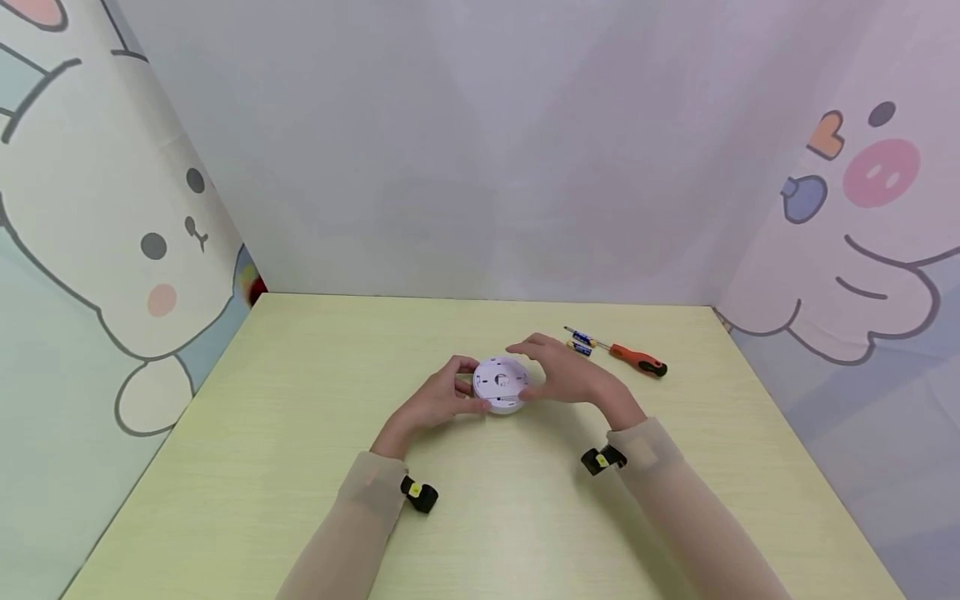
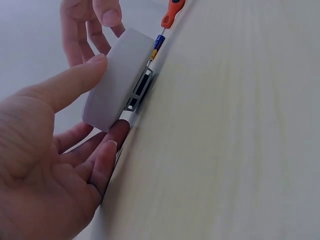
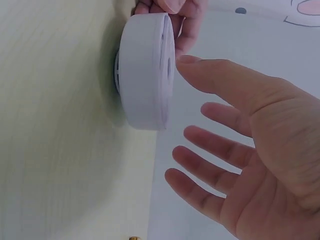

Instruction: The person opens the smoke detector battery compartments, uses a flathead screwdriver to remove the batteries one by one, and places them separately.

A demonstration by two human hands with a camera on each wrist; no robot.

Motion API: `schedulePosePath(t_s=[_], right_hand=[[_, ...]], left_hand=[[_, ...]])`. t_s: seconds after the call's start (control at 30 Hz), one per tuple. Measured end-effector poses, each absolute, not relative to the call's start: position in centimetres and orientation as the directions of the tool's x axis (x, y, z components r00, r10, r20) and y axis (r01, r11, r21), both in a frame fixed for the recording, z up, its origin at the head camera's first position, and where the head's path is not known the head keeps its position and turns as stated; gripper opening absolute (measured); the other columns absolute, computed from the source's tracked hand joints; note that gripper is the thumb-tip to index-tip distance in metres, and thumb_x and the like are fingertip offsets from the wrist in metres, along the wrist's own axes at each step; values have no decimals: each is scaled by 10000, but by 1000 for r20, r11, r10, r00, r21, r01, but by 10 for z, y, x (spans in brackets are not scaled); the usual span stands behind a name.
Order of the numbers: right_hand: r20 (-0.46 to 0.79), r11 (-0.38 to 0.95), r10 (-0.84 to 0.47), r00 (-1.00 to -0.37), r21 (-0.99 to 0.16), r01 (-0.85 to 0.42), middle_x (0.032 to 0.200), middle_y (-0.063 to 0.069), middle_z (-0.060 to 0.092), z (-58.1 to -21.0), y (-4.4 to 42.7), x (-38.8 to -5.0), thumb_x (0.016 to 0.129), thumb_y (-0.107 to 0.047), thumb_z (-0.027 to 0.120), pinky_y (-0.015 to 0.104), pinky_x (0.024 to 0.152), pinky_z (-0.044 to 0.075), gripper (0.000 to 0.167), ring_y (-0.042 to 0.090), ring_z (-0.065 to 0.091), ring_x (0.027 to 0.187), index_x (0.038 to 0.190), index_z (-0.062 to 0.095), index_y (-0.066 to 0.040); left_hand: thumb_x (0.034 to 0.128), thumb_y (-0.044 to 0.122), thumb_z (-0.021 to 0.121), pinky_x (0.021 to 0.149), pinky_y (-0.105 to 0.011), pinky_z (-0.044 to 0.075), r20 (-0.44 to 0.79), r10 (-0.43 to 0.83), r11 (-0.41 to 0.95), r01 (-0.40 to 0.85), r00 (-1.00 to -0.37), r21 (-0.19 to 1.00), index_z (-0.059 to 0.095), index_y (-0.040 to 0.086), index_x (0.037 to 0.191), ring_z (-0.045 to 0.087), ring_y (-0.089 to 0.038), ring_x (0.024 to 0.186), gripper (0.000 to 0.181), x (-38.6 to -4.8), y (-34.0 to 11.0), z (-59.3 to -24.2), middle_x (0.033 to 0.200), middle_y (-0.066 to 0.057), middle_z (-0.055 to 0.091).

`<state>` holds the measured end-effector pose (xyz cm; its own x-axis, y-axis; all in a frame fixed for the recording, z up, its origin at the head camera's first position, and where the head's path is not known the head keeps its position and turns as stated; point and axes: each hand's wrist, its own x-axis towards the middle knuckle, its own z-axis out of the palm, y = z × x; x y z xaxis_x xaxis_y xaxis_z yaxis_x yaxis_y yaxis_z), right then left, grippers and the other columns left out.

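A round white smoke detector point(image 1: 501, 384) is near the middle of the table, its flat side with slots and a central hole facing up. My left hand point(image 1: 438, 398) grips it from the left; in the left wrist view the thumb lies on the white side wall of the detector point(image 2: 117, 82) and fingers reach underneath. A dark slotted part shows on its underside. On the other side is my right hand point(image 1: 568, 372), fingers spread and holding nothing. In the right wrist view, the thumb tip of my right hand point(image 3: 260, 135) is close to the upper face of the detector point(image 3: 145, 75).
Behind the right hand lies a screwdriver point(image 1: 637, 360) with an orange and black handle. Two small blue and yellow batteries point(image 1: 580, 348) are beside its shaft. The pale wooden table point(image 1: 352, 342) ends at a light cloth backdrop point(image 1: 450, 167) with cartoon animals at both sides.
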<state>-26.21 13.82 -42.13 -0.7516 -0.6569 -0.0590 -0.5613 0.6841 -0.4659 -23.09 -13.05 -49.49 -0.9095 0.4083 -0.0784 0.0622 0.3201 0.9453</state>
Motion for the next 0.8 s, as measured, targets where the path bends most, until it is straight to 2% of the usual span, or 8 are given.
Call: schedulePosePath(t_s=[0.2, 0.33, 0.57, 0.8], right_hand=[[-39, 708, -601, -799, -491, -508, 1503, 199, 537, -433, 147, -250, 892, -334, 886, 518, 1023, 557, 835, 343, 638, 1240, 1579, 483, -86], [-53, 723, -575, -817, -500, -477, 1515, 194, 538, -440, 148, -246, 895, -376, 878, 511, 1008, 563, 853, 328, 667, 1202, 1592, 469, -102], [-70, 720, -566, -822, -527, -451, 1513, 163, 560, -446, 147, -244, 914, -382, 859, 471, 971, 574, 826, 299, 675, 1174, 1593, 471, -117], [-44, 682, -592, -804, -559, -472, 1498, 143, 584, -452, 144, -246, 940, -343, 839, 396, 940, 569, 762, 245, 679, 1113, 1566, 493, -80]], left_hand=[[897, 295, 888, 1019, -432, 554, -56, 383, 348, 87, -922, 934, 435, 112, 1532, 670, -212, 1176, 801, -231, -130, -493, 1450, -57, 587], [902, 270, 884, 1037, -427, 557, -41, 366, 344, 95, -930, 934, 442, 107, 1546, 671, -212, 1205, 797, -230, -131, -490, 1535, -34, 530], [919, 259, 869, 1019, -428, 576, -22, 342, 340, 102, -939, 935, 536, 147, 1457, 694, -204, 1175, 643, -231, -131, -489, 1437, -45, 606], [936, 247, 851, 999, -416, 589, 5, 319, 392, 136, -948, 910, 581, 163, 1417, 698, -217, 1166, 557, -232, -129, -489, 1373, -63, 652]])
